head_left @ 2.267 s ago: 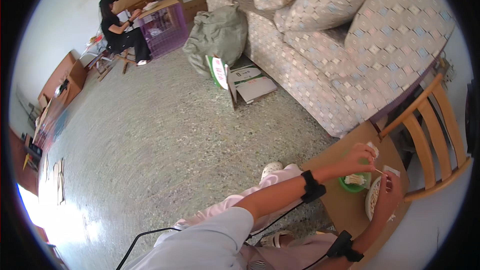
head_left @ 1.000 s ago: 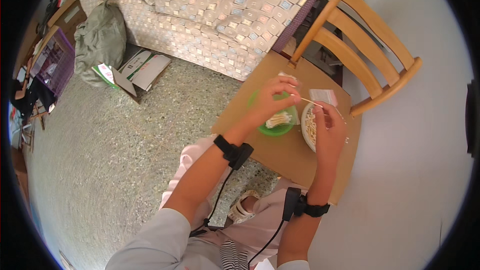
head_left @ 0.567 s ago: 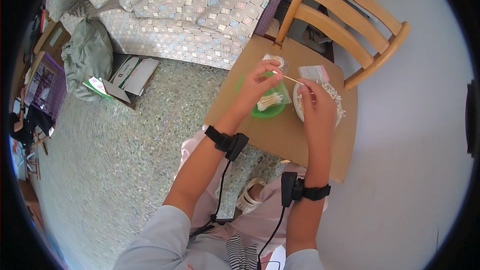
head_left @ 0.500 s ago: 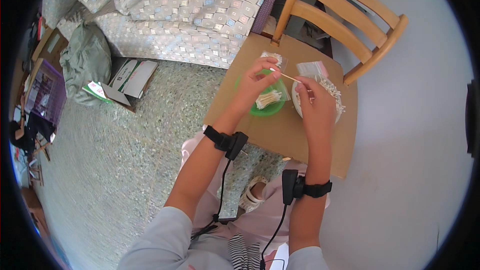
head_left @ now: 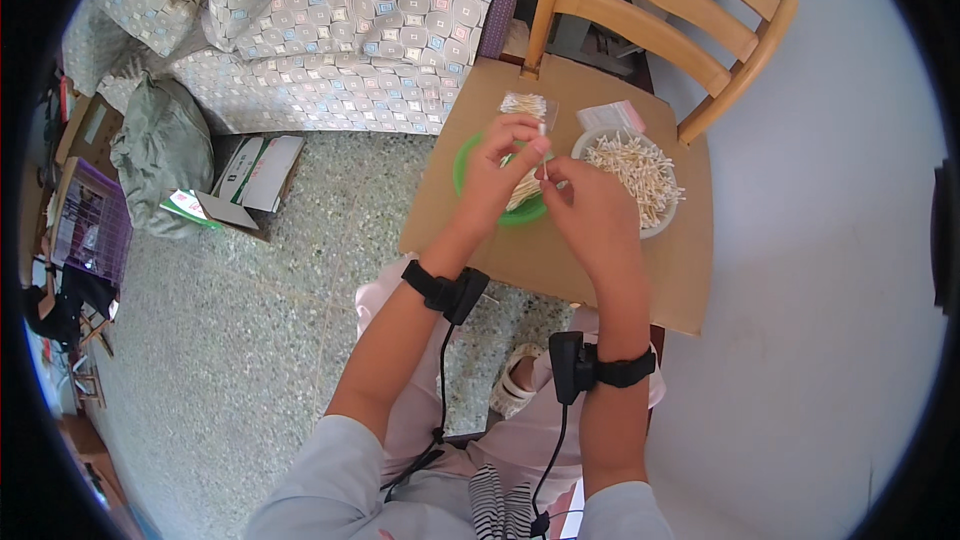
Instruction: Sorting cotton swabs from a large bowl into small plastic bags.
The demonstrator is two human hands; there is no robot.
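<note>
My left hand [head_left: 500, 168] pinches a cotton swab [head_left: 542, 128] between thumb and fingers, over the green bowl [head_left: 461, 178]. Close beside it, the fingertips of my right hand [head_left: 592, 208] close on the lower end of the same swab. More cotton swabs [head_left: 522, 196] lie in the green bowl, partly covered by my hands. To the right, a white bowl [head_left: 660, 231] is heaped with loose cotton swabs [head_left: 636, 176].
The bowls stand on a cardboard-covered chair seat [head_left: 425, 205] with a wooden backrest [head_left: 650, 15]. Behind them lie a clear bag of swabs [head_left: 524, 105] and a pink-and-clear packet [head_left: 612, 117]. A wall [head_left: 800, 270] rises at right; a patterned sofa [head_left: 310, 90] is far left.
My right hand has moved left, off the white bowl and closer to my left hand. The swab, slanted across between the hands before, now stands nearly upright in the picture.
</note>
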